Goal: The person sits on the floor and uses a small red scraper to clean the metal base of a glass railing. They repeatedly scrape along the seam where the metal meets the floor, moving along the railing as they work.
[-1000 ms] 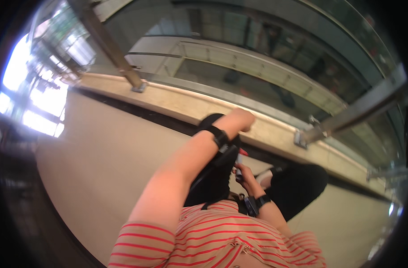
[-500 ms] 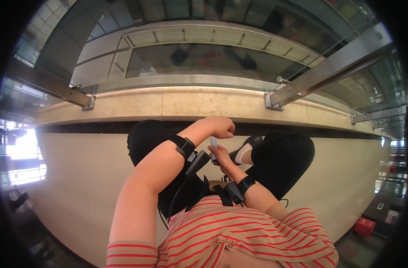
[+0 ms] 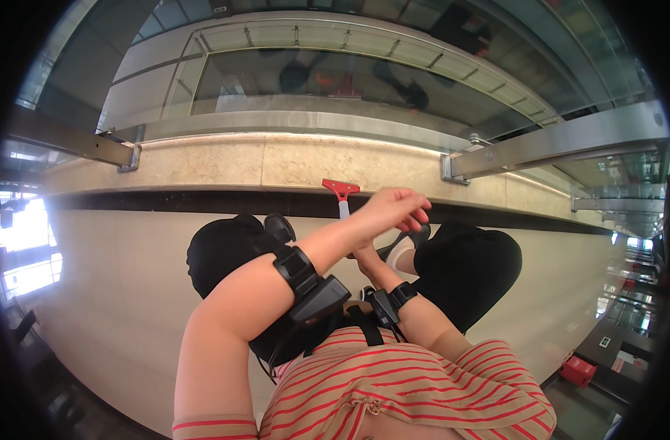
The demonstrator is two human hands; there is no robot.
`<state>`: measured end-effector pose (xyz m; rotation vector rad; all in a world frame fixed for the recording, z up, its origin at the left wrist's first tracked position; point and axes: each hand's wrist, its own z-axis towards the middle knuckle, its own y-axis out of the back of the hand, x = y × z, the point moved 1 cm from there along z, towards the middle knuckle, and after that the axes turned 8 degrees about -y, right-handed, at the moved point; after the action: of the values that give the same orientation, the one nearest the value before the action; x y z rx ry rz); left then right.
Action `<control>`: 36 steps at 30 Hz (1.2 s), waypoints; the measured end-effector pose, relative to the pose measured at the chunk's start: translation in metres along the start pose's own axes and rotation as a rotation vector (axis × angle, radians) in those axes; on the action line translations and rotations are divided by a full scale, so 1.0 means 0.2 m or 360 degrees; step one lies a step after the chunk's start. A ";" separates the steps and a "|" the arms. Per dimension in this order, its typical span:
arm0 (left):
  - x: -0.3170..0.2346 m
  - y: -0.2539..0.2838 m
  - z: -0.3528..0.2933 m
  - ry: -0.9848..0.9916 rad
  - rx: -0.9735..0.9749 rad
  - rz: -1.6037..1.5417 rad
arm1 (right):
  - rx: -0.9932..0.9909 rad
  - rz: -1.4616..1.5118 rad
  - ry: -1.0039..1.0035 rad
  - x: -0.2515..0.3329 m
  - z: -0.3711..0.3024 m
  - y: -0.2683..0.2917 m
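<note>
A scraper with a flared red head (image 3: 341, 188) and a pale grey handle (image 3: 343, 209) points away from me, its head over the edge of the stone ledge. My right hand (image 3: 362, 251) is wrapped round the lower handle, though my left wrist hides most of that grip. My left hand (image 3: 396, 210) hangs to the right of the scraper, touching nothing that shows. Its fingers are loosely bent and partly apart.
Ahead runs a beige stone ledge (image 3: 291, 163) with a glass panel rising behind it. Metal posts (image 3: 569, 147) stand at left and right. My knees, in black trousers (image 3: 225, 253), flank my arms. A red box (image 3: 577, 372) sits at the far right.
My left hand has come off the scraper's head and shifted right, its fingers loosening. The red head, hidden before, now shows. The whole view has tilted slightly.
</note>
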<state>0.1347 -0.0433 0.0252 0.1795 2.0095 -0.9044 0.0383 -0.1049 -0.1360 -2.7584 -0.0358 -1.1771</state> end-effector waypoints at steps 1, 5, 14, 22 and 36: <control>0.01 -0.01 -0.01 0.0016 0.0029 -0.0001 | 0.0067 0.0018 0.0111 -0.01 0.03 -0.01; 0.00 -0.05 -0.06 0.0008 0.0142 -0.0001 | -0.0067 -0.0428 0.0045 0.01 0.22 -0.01; -0.09 -0.06 -0.11 -0.0136 0.0099 -0.0159 | -0.0038 -0.0096 -0.0400 0.35 0.43 -0.13; -0.12 -0.04 -0.14 -0.0210 0.0125 -0.0165 | -0.0090 -0.0132 -0.0417 0.47 0.57 -0.17; -0.17 -0.02 -0.13 -0.0296 0.0040 -0.0165 | -0.0080 -0.0157 -0.0430 0.46 0.56 -0.13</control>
<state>0.1340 -0.0226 0.0623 0.0041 1.8494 -0.9753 0.1808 -0.0668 -0.1439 -2.9707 -0.1748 -0.8269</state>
